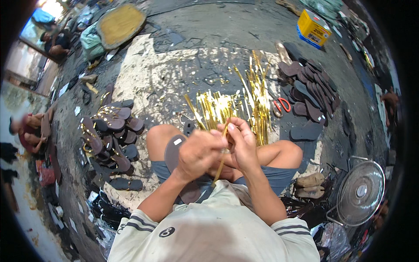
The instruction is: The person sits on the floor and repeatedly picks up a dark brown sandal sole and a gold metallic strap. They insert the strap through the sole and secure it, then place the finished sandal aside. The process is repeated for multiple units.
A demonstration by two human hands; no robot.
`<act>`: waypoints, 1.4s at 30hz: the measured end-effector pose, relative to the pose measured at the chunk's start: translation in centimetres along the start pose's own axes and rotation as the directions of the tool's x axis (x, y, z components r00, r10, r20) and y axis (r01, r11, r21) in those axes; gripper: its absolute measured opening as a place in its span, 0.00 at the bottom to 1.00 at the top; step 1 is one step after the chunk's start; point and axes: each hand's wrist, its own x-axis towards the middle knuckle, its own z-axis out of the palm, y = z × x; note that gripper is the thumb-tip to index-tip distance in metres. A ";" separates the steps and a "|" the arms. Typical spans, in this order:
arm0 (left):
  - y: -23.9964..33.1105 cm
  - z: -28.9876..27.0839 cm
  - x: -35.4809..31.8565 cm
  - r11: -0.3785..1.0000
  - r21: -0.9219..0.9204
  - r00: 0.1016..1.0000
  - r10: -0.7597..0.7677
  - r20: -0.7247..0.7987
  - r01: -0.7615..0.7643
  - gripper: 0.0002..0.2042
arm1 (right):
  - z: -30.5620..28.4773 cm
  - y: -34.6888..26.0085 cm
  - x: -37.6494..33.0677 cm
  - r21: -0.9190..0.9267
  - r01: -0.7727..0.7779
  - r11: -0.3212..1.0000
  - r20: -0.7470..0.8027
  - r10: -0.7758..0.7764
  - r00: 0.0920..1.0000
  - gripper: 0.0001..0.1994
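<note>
Above my lap both hands meet at a narrow gold strap [221, 168], whose free end hangs toward my shirt. My right hand [242, 146] pinches its upper part between thumb and fingers. Slightly blurred, my left hand [196, 153] is closed with its fingertips at the same strap; its grip is partly hidden. A brown sandal sole [173, 150] with a white label rests by my left wrist, and a second brown sole [190, 192] lies lower in my lap. Just beyond my hands is a pile of shiny gold straps [214, 107], with longer gold strips [258, 94] beside it.
Sandals with gold straps [114, 124] are heaped at left. On the right are stacked dark soles [312, 89], red-handled scissors [283, 104] and a round metal fan [361, 191]. A yellow box [313, 29] stands far right. Other people [32, 131] sit along the left.
</note>
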 end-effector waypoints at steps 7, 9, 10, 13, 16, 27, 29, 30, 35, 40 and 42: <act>-0.5 -0.5 -1.8 0.986 -0.127 0.969 -0.073 0.236 0.105 0.21 | -1.2 -1.3 0.9 -0.044 0.128 0.991 -0.007 -0.128 0.992 0.10; -0.9 -0.7 0.3 0.790 -0.396 0.866 -0.499 0.026 0.467 0.18 | -0.3 -1.1 -1.0 -0.146 0.125 0.981 0.059 -0.118 0.991 0.10; -0.3 -0.4 2.3 0.679 -0.560 0.809 -0.588 -0.028 0.475 0.16 | -0.1 -0.6 -1.5 -0.188 0.145 0.971 0.077 -0.133 0.988 0.10; -1.4 -0.9 2.1 0.568 -0.643 0.793 -0.601 0.104 0.515 0.15 | 0.1 -0.4 -2.5 -0.252 0.182 0.950 0.141 -0.150 0.979 0.10; -0.9 -0.7 1.2 0.586 -0.675 0.799 -0.602 0.009 0.449 0.14 | 0.5 -0.1 -2.6 -0.368 0.328 0.870 0.137 -0.298 0.945 0.10; 0.0 -0.3 0.7 0.744 -0.609 0.902 -0.418 -0.107 0.273 0.21 | 1.7 -1.1 -3.1 -0.621 0.614 0.488 0.396 -0.480 0.783 0.15; 0.2 -0.4 0.9 0.751 -0.609 0.910 -0.400 -0.111 0.256 0.24 | 1.6 -0.9 -3.1 -0.605 0.610 0.512 0.386 -0.481 0.787 0.15; 0.1 -0.3 0.9 0.751 -0.611 0.910 -0.399 -0.118 0.250 0.25 | 1.6 -0.9 -3.1 -0.597 0.609 0.522 0.383 -0.481 0.789 0.15; 0.4 -0.2 1.2 0.678 -0.693 0.902 -0.420 -0.096 0.243 0.27 | 2.0 -0.5 -3.2 -0.491 0.534 0.689 0.279 -0.456 0.845 0.14; 0.6 -0.1 1.4 0.710 -0.655 0.905 -0.416 -0.095 0.257 0.27 | 1.9 -0.2 -3.3 -0.437 0.503 0.746 0.260 -0.430 0.865 0.14; 0.6 -0.1 1.3 0.723 -0.632 0.895 -0.434 -0.102 0.278 0.26 | 2.0 -0.2 -3.4 -0.420 0.478 0.772 0.252 -0.406 0.878 0.13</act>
